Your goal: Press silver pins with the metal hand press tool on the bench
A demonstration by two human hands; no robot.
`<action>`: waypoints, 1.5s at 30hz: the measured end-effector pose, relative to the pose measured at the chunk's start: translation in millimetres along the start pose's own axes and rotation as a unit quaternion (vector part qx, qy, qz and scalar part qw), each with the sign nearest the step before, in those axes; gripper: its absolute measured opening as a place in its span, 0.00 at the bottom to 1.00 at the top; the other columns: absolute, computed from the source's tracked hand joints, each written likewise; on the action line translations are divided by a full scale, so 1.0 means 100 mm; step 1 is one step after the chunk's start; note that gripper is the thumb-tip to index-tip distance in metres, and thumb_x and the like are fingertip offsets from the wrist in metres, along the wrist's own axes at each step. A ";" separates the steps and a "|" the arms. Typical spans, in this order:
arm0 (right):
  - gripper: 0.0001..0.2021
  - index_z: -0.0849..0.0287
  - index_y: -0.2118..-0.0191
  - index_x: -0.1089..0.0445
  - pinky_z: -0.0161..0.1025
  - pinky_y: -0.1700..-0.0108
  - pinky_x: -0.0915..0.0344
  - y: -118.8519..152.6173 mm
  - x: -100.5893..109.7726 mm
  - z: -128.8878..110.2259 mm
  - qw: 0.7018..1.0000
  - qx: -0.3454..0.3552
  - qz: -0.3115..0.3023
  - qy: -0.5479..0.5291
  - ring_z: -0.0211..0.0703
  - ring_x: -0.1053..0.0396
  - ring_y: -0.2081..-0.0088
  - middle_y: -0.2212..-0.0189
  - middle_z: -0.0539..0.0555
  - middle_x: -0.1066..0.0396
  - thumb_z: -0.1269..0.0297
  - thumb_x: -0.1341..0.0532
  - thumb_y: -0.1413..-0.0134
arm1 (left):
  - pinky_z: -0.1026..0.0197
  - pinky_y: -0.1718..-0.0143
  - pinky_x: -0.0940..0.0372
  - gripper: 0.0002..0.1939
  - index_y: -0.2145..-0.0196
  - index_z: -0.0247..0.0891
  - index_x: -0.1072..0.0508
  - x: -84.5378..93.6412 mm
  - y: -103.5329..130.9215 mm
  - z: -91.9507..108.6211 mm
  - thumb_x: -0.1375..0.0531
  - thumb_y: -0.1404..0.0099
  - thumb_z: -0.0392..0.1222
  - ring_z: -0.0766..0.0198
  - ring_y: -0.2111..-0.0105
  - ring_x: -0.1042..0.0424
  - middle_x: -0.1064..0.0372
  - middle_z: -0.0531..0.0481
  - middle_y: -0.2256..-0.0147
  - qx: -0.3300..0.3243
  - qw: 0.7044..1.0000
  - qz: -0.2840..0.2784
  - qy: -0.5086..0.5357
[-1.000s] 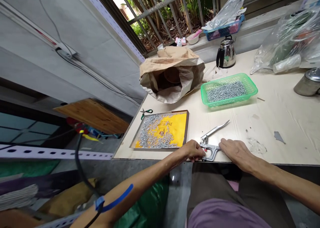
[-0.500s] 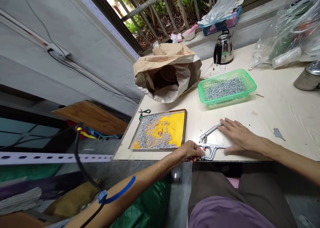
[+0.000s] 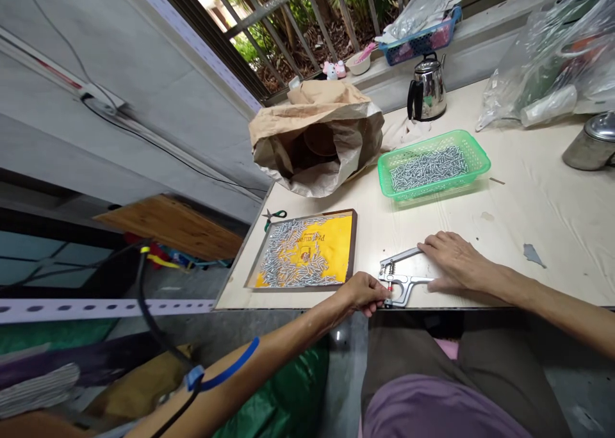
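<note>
Metal snap pliers (image 3: 406, 283) lie near the table's front edge, with a spring between the handles and a small red part at the jaws. My right hand (image 3: 454, 262) grips their handle ends, fingers on the upper handle and thumb by the lower one. At the jaws, my left hand (image 3: 364, 292) is closed in a pinch; whatever sits between its fingertips is too small to make out. Just left of the pliers is a shallow tray (image 3: 354, 246) with a yellow bottom, partly covered by many small silvery metal pieces (image 3: 283, 259).
A green plastic basket (image 3: 435, 191) holds more small metal pieces. Behind the tray stands an open brown paper bag (image 3: 317, 111). Green-handled scissors (image 3: 275, 218) lie at the table's left edge. A steel kettle (image 3: 429, 92), plastic bags (image 3: 533, 73) and a metal pot (image 3: 590, 145) stand farther back.
The upper handle of the pliers has come down slightly toward the lower one as my right hand squeezes. My left hand stays pinched at the jaws. The view has shifted a little.
</note>
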State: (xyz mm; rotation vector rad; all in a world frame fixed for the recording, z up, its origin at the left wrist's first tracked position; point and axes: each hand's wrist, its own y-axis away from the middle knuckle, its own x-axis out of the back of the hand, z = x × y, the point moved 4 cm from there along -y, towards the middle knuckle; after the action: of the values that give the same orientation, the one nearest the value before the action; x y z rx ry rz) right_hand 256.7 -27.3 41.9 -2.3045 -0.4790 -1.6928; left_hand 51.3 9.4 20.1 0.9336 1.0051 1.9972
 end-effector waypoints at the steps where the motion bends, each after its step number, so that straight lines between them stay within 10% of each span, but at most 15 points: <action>1: 0.25 0.62 0.56 0.34 0.47 0.56 0.41 0.02 0.01 -0.02 1.000 0.000 0.007 -0.003 0.53 0.38 0.57 0.60 0.60 0.33 0.55 0.31 0.60 | 0.67 0.81 0.42 0.23 0.80 0.33 0.32 -0.01 0.02 -0.02 0.34 0.54 0.58 0.73 0.85 0.39 0.40 0.57 0.85 -0.001 1.000 0.009 -0.011; 4: 0.19 0.61 0.58 0.34 0.43 0.59 0.41 0.07 0.02 -0.06 1.000 -0.004 0.022 -0.019 0.50 0.38 0.59 0.61 0.58 0.34 0.60 0.32 0.56 | 0.63 0.74 0.36 0.18 0.76 0.33 0.29 -0.01 0.10 0.00 0.39 0.43 0.53 0.66 0.78 0.33 0.35 0.53 0.80 -0.091 0.982 0.122 -0.113; 7: 0.19 0.63 0.58 0.34 0.43 0.60 0.40 0.10 0.00 -0.11 0.999 -0.011 0.025 -0.026 0.50 0.39 0.59 0.61 0.58 0.34 0.62 0.32 0.55 | 0.57 0.60 0.35 0.13 0.62 0.36 0.28 -0.09 0.20 0.18 0.41 0.39 0.47 0.58 0.62 0.31 0.30 0.46 0.65 -0.285 0.885 0.263 -0.257; 12: 0.23 0.63 0.54 0.35 0.45 0.57 0.37 0.12 -0.01 -0.12 0.999 -0.022 0.031 -0.014 0.51 0.37 0.58 0.61 0.59 0.33 0.63 0.32 0.57 | 0.48 0.47 0.41 0.33 0.43 0.36 0.43 -0.34 0.03 0.54 0.36 0.42 0.48 0.51 0.47 0.41 0.40 0.37 0.46 -0.466 0.771 0.222 -0.373; 17: 0.32 0.67 0.50 0.37 0.46 0.56 0.37 0.18 0.03 -0.06 0.998 -0.067 0.001 0.007 0.53 0.37 0.56 0.57 0.62 0.33 0.61 0.29 0.62 | 0.49 0.52 0.38 0.37 0.44 0.32 0.43 -0.34 -0.09 0.74 0.34 0.45 0.49 0.51 0.53 0.37 0.37 0.38 0.51 -0.458 0.768 0.162 -0.416; 27: 0.02 0.60 0.69 0.32 0.39 0.64 0.42 0.12 -0.04 -0.04 0.997 -0.042 0.023 0.053 0.43 0.36 0.67 0.71 0.53 0.32 0.71 0.40 0.45 | 0.56 0.61 0.37 0.07 0.64 0.38 0.31 -0.40 -0.18 0.73 0.45 0.34 0.43 0.58 0.61 0.35 0.33 0.47 0.67 -0.440 0.764 0.227 -0.414; 34: 0.25 0.63 0.54 0.33 0.43 0.59 0.38 0.14 -0.03 0.24 0.998 -0.047 0.034 0.021 0.51 0.37 0.59 0.61 0.60 0.32 0.54 0.32 0.57 | 0.49 0.46 0.39 0.18 0.47 0.33 0.39 -0.60 -0.11 0.56 0.47 0.33 0.39 0.52 0.42 0.41 0.40 0.36 0.44 -0.512 0.714 0.311 -0.363; 39: 0.09 0.60 0.58 0.31 0.42 0.59 0.40 0.00 0.03 0.41 0.997 -0.066 0.022 0.030 0.47 0.36 0.61 0.63 0.57 0.31 0.66 0.44 0.42 | 0.47 0.42 0.42 0.17 0.45 0.35 0.40 -0.95 -0.02 0.39 0.51 0.31 0.39 0.55 0.41 0.42 0.38 0.37 0.45 -0.552 0.698 0.306 -0.339; 45: 0.08 0.60 0.65 0.29 0.42 0.61 0.43 -0.34 0.17 0.15 0.991 -0.100 0.004 0.086 0.47 0.37 0.61 0.64 0.58 0.30 0.71 0.45 0.43 | 0.47 0.42 0.43 0.16 0.49 0.34 0.37 -0.94 0.03 0.47 0.49 0.31 0.43 0.56 0.46 0.35 0.32 0.40 0.51 -0.556 0.719 0.297 -0.293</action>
State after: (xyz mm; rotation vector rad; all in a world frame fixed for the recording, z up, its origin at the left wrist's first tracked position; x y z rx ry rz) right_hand 261.1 11.3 53.4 -2.2580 -0.2751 -1.9958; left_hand 135.4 -53.1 16.2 1.0554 -0.9382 2.0058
